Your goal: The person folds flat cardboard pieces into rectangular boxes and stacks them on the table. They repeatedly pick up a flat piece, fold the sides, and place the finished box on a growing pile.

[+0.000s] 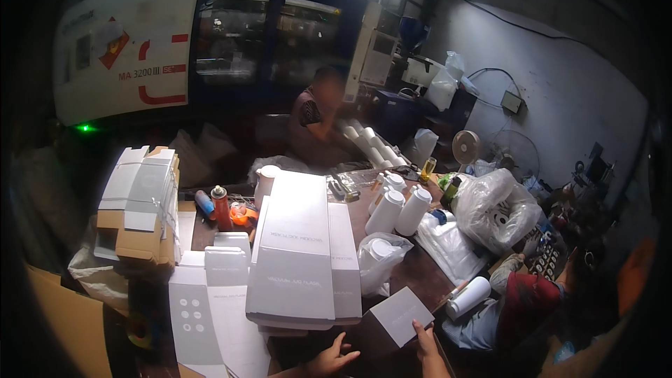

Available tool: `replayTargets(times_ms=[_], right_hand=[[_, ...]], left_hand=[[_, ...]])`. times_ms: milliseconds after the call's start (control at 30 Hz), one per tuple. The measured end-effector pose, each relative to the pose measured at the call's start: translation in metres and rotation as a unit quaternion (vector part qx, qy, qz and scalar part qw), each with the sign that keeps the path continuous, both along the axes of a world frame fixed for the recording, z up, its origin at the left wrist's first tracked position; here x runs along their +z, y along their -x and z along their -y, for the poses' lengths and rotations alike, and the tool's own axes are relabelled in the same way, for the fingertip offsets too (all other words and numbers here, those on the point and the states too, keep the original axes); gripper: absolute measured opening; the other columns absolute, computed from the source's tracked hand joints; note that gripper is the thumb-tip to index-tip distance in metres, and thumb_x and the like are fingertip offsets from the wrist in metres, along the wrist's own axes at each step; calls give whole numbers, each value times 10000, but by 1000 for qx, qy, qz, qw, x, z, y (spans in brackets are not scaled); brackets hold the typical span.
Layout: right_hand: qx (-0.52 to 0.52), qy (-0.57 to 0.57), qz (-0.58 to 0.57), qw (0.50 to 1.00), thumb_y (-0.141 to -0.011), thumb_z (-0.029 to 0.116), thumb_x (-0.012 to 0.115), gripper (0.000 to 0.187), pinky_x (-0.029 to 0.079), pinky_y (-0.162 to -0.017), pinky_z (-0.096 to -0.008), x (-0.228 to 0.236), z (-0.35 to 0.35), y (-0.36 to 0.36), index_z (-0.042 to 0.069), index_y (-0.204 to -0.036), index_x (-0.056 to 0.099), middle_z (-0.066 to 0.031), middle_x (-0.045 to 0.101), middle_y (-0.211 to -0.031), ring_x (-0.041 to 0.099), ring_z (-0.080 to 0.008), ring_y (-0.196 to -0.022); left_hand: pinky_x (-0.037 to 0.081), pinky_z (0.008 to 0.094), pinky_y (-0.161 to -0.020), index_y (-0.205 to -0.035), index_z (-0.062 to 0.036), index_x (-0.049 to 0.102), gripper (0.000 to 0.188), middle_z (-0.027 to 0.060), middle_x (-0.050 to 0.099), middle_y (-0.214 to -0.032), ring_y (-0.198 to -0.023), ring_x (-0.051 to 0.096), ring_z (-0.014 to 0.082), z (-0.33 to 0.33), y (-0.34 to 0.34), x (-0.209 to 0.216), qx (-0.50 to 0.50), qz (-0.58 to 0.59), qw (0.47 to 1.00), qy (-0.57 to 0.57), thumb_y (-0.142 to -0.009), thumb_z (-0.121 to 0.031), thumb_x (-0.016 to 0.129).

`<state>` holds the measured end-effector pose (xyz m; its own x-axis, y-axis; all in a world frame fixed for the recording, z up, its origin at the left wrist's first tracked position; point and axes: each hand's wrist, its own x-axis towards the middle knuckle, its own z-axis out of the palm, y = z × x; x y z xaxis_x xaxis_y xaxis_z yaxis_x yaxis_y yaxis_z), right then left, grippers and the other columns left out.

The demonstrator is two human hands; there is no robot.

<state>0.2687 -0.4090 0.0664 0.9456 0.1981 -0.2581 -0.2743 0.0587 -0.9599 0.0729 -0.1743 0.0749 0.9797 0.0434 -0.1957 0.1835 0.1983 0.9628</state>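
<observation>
My right hand (pixel 425 339) grips a grey carton (pixel 402 316) at its right side, with the thumb lying on the upper face. The carton is folded into a box shape and tilted at the near edge of the table; its darker side is in shadow. To its left, my left hand (pixel 332 357) holds nothing, its fingers spread apart. Just beyond that hand rises a stack of flattened grey and white cartons (pixel 290 259). More flat cartons (pixel 217 308) lie to the left. A white flask in a clear bag (pixel 381 255) stands beyond the carton.
White flasks (pixel 413 210) stand mid-table near bulky plastic bags (pixel 497 210). A co-worker in red (pixel 528 315) sits at right by another flask (pixel 469 297); a person (pixel 318 119) is across the table. At left are a tied carton bundle (pixel 140 196) and red spray can (pixel 220 206).
</observation>
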Motion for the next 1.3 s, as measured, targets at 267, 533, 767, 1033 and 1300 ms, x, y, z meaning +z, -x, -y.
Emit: replayTargets(times_ms=[267,533,767,1033,1300], right_hand=[[67,-8,-24,997,-768,331,797,892,396,-1009,-434,-1,23,-11,80,-1401,220,-133,423,-1333,442,-254,-1224],[122,-15,-62,990,-749,278,816,885,389,-1040,-417,12,43,-13,58,-1403,263,-144,443,-1318,480,-282,-1211],[83,-47,-109,989,-913,426,608,682,382,-1051,-433,2,37,18,37,-1413,357,-120,495,-1353,480,-282,-1240],[21,-218,-255,942,-963,270,572,478,462,-975,-409,34,46,58,24,-1357,460,-123,567,-1296,551,-269,-1171],[20,-183,-225,957,-965,421,462,556,418,-1023,-489,47,34,72,55,-1381,417,-145,541,-1310,518,-328,-1208]], left_hand=[[338,399,-1087,-1447,125,61,1132,375,322,-1411,-1322,390,412,5,-41,-10,-8,-47,988,-146,-820,-636,619],[331,424,-1094,-1417,74,285,1000,326,390,-1389,-1311,402,408,18,-49,-9,31,22,975,-220,-810,-649,616],[322,399,-1096,-1402,35,375,846,288,404,-1401,-1332,383,372,22,-54,-6,-60,20,980,-189,-881,-609,549],[369,397,-1052,-1311,100,452,823,322,471,-1318,-1252,464,400,37,-68,-14,-68,38,969,-234,-895,-607,509],[455,402,-940,-1311,52,465,829,295,509,-1243,-1098,566,385,31,-76,51,-137,-50,954,-263,-848,-629,564]])
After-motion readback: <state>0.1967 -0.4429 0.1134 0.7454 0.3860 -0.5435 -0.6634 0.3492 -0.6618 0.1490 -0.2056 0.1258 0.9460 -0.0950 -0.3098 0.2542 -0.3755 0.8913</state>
